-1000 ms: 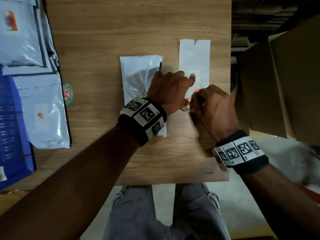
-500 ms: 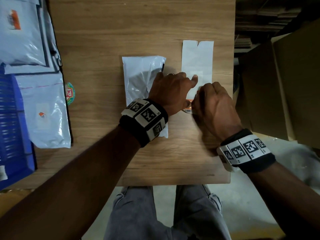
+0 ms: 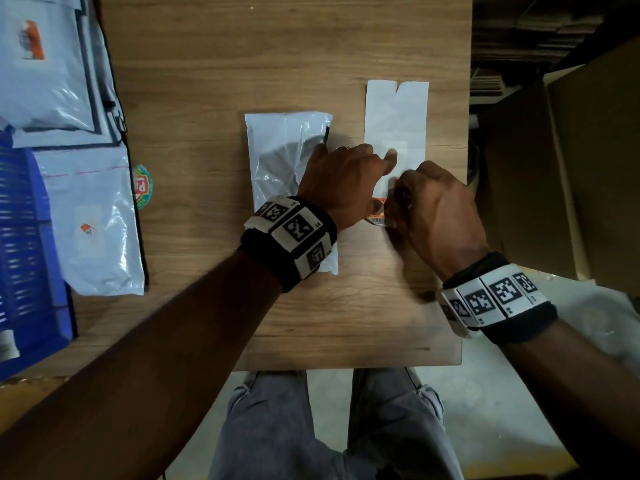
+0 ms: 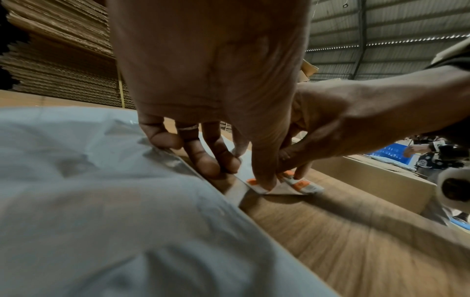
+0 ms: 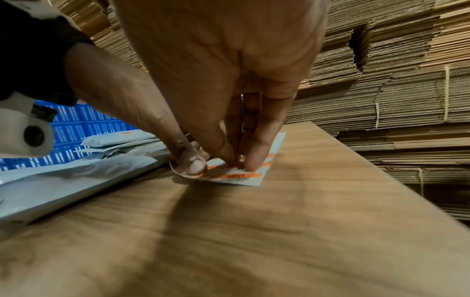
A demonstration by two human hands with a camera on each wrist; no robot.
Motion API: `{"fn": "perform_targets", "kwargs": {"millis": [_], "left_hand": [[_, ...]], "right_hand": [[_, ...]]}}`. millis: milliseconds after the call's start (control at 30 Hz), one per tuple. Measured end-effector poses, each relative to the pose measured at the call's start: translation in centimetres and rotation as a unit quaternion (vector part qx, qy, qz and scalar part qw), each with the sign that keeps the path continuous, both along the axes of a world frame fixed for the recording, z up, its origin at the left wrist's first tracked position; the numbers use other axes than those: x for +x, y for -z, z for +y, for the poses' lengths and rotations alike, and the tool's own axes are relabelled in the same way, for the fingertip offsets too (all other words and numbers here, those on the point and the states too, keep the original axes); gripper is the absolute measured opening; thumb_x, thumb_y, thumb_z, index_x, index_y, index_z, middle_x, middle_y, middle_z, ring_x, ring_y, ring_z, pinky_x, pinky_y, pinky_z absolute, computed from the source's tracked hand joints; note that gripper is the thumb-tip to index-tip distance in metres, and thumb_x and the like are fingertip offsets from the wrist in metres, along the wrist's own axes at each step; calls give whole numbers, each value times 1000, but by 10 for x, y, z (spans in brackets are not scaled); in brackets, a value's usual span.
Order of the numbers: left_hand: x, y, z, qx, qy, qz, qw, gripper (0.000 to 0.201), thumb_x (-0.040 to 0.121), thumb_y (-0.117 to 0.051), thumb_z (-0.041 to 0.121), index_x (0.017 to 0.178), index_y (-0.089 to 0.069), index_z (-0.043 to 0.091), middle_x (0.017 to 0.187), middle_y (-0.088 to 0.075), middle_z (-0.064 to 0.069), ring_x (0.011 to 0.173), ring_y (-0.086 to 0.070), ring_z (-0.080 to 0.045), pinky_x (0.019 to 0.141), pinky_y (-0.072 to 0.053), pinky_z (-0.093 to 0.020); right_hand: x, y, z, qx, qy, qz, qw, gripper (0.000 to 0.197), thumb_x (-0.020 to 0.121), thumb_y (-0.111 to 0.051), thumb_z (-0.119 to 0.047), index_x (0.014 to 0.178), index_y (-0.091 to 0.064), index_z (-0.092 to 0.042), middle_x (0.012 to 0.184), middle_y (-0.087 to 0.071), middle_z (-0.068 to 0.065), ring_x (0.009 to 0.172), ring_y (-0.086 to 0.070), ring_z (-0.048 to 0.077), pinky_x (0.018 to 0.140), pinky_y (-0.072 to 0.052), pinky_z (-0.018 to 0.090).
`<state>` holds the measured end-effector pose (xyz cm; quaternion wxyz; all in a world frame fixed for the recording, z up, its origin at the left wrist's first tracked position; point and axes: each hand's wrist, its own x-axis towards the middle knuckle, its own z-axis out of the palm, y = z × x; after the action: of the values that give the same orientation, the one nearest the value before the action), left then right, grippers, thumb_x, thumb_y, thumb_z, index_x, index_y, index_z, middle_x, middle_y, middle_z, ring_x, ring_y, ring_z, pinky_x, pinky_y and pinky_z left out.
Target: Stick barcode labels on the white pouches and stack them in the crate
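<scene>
I'm pinning the label sheet (image 3: pixel 394 133) flat on the tabletop (image 3: pixel 277 57) with my left hand (image 3: pixel 343 181), thumb pressing its corner, so my right hand (image 3: pixel 433 209) is pinching and peeling a barcode label (image 5: pixel 236 176); the white pouch (image 3: pixel 284 161) is waiting mid-frame, just left.

Table (image 3: pixel 214 64): pouch (image 3: pixel 277 150) lies at centre. Label sheet (image 3: pixel 398 116) lies just beside it at 3 o'clock, apart from it. Both hands meet on the sheet's 6 o'clock end, left hand (image 3: pixel 343 181) at 9 o'clock of right hand (image 3: pixel 436 209). Crate (image 3: pixel 20 244) sits at the table's 9 o'clock edge; further pouches (image 3: pixel 93 220) lie between crate and centre pouch. Cardboard box (image 3: pixel 571 161) stands off the table at 3 o'clock.
</scene>
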<state>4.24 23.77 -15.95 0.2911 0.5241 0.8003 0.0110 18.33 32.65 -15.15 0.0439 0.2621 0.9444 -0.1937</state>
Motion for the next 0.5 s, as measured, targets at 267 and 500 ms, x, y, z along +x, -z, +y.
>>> {"fn": "perform_targets", "kwargs": {"millis": [267, 500], "left_hand": [[2, -1, 1, -4, 3, 15, 1000, 74, 91, -66, 48, 155, -32, 31, 127, -58, -1, 117, -59, -30, 101, -38, -48], [5, -3, 3, -8, 7, 31, 999, 74, 92, -65, 48, 156, -31, 29, 134, -55, -2, 121, -57, -31, 102, -38, -49]], "right_hand": [[4, 5, 6, -3, 19, 26, 999, 14, 93, -59, -14, 97, -62, -1, 92, -61, 17, 76, -56, 31, 65, -47, 39], [9, 8, 3, -7, 62, 58, 996, 14, 90, -58, -11, 97, -62, 1, 91, -62, 19, 78, -56, 31, 66, -40, 34]]}}
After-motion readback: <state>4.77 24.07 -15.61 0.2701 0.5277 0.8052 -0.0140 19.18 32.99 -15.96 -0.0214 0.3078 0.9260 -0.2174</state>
